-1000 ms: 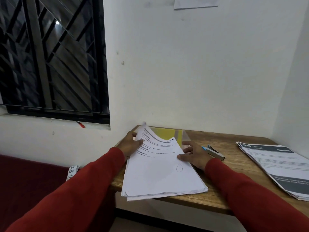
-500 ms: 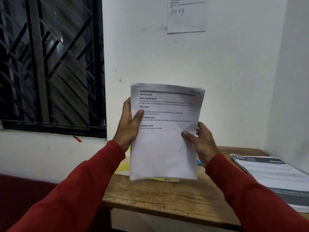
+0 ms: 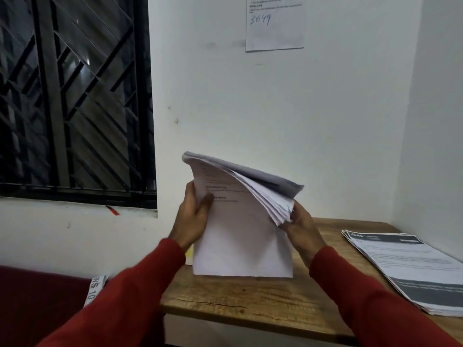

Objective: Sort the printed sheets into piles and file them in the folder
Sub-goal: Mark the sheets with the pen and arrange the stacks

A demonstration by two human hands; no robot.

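Wooden desk (image 3: 225, 304) by a white wall; left hand (image 3: 191, 219) and right hand (image 3: 299, 227) both grasp the paper stack (image 3: 240, 236), top pages fanning.

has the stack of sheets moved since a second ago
Yes. The stack was lying flat on the table; now both hands hold it upright above the table, its top sheets fanned open.

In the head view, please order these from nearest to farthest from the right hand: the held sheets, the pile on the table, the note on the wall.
1. Held sheets: right hand grips their edge.
2. Pile: on the table, right.
3. Note: high on the wall.
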